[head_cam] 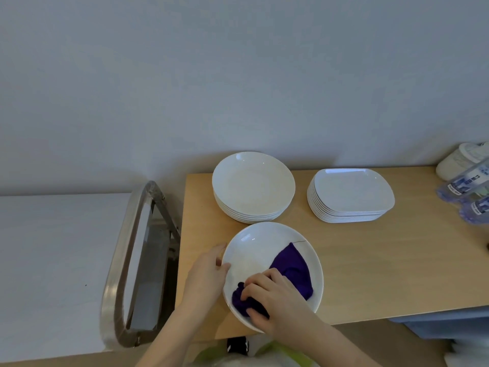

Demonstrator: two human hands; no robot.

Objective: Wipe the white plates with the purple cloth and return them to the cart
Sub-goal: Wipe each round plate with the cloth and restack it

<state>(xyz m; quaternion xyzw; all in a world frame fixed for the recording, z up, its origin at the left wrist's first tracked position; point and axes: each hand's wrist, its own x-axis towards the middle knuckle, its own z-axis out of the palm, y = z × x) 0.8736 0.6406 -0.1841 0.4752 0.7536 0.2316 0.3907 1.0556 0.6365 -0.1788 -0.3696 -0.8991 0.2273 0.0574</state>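
Observation:
A round white plate (254, 250) lies on the wooden table (370, 260) near its front left corner. My left hand (206, 276) grips the plate's left rim, thumb on top. My right hand (272, 300) presses the bunched purple cloth (291, 271) onto the plate's lower part; the cloth trails up to the right across the plate. Behind this plate stands a stack of round white plates (252, 186), and to its right a stack of squarish white plates (349, 194). The steel cart (124, 260) with its curved handle is to the left of the table.
Plastic water bottles (465, 186) lie at the table's right edge, with white slippers (460, 157) behind them. A pale wall backs the table. A white and green bag (267, 353) sits below the table's front edge.

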